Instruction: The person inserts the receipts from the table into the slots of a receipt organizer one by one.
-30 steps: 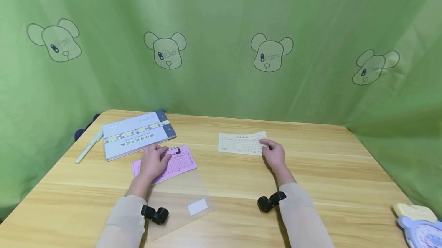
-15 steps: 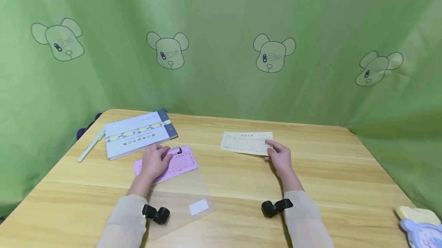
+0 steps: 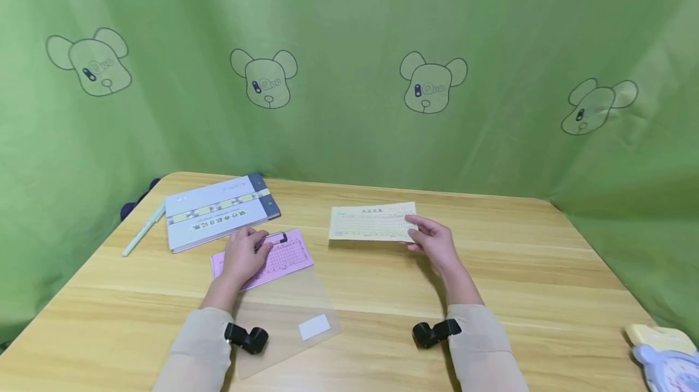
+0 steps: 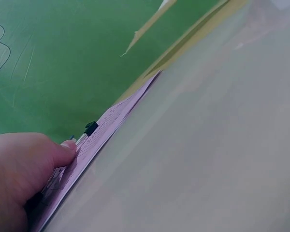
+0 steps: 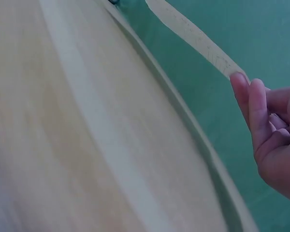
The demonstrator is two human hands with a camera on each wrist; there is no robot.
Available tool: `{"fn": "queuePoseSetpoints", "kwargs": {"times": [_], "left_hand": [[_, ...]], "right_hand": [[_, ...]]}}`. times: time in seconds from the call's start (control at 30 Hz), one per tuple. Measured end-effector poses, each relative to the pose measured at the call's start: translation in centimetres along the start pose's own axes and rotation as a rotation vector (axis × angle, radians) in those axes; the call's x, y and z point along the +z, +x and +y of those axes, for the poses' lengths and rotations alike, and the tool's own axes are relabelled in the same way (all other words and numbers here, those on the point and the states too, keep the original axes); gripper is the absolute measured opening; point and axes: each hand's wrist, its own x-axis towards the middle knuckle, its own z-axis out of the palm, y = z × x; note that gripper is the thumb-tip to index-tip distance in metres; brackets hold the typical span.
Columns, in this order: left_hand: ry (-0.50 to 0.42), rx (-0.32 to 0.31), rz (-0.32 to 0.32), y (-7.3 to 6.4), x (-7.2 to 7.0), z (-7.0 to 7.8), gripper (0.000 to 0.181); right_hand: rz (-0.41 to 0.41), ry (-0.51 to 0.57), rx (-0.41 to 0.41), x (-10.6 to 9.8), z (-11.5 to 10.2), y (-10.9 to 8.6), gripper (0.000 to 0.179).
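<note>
My right hand pinches the right end of a pale printed paper form. The form is tilted up over the table, and its shadow falls beneath it. In the right wrist view the same paper form stretches up and left from the fingertips of the right hand. My left hand grips a translucent clipboard at its clip, over a pink printed form. The left wrist view has the left thumb on the clip beside the pink form; the other fingers are hidden.
Behind the clipboard lies a pale blue ledger book with a dark spine. A light green pen lies left of it. At the right front edge are a yellow object and a blue toy-like dial. A green curtain hangs behind the table.
The paper form has shifted slightly right, then back left, and now tilts up off the table in my right hand. My left hand stays on the clipboard.
</note>
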Motion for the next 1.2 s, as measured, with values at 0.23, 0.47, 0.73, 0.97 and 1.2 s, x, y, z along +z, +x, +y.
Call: {"fn": "queuePoseSetpoints", "kwargs": {"times": [0.23,0.47,0.73,0.97,1.2], "left_hand": [[-0.001,-0.008,-0.001,0.0,-0.1,0.0,0.034],[0.002,-0.011,-0.010,0.0,-0.1,0.2,0.034],[0.010,-0.020,-0.028,0.1,-0.2,0.2,0.033],[0.011,-0.027,-0.033,0.2,-0.3,0.1,0.034],[-0.007,-0.033,-0.043,0.1,-0.3,0.2,0.035]], "right_hand": [[-0.057,-0.038,0.006,1.6,-0.6,-0.3,0.035],[-0.188,-0.105,0.037,3.2,-0.4,-0.6,0.033],[-0.385,-0.143,0.051,4.4,-0.4,-1.1,0.039],[-0.542,-0.159,0.049,5.3,-0.5,-1.4,0.044],[-0.584,-0.208,0.078,7.4,-0.6,-1.7,0.037]]}}
